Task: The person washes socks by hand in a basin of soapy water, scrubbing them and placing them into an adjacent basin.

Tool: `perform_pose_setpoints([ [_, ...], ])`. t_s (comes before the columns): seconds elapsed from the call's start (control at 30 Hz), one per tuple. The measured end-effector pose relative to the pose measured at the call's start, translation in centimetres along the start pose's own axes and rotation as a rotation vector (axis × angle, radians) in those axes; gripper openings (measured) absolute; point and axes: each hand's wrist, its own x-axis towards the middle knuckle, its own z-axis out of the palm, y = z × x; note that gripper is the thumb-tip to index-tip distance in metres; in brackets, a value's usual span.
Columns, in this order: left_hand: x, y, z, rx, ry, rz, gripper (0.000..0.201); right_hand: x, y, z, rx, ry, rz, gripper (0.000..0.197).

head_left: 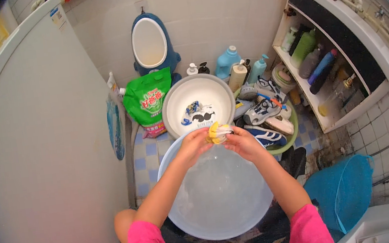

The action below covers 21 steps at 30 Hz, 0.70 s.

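Over the far part of a pale blue basin of cloudy water, my two hands hold a small bunched yellow and white cloth. It looks soft, but its exact kind does not show. My left hand grips its left side with the fingers closed. From the right, my right hand pinches the white end. Just beyond stands a grey-rimmed white basin with a dark moustache print inside. A small crumpled blue and yellow patterned cloth lies in it.
Right of the basins, a green tub is piled with shoes. A green detergent bag leans at the left beside a tall white panel. Bottles line the wall. A blue bucket and an open cabinet are on the right.
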Motion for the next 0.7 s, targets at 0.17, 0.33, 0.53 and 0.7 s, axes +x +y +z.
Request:
perform_pose_setpoints([
  [0.17,2.7,0.8,-0.3,0.069,0.036,0.033,0.034,4.2,0.0,-0.9,-0.089,0.116,-0.012,0.034],
  [0.33,7.1,1.4,-2.8,0.071,0.115,0.052,0.029,8.4,-0.7,-1.7,-0.065,0.114,0.017,0.033],
  [0.53,11.5,2.9,-4.6,-0.063,0.044,0.158,0.024,12.8,-1.0,-2.1,0.002,0.158,-0.07,0.032],
  [0.7,13.4,4.8,-2.6,-0.015,0.476,0.056,0.056,15.6,-1.3,-3.1,0.066,0.144,-0.097,0.076],
])
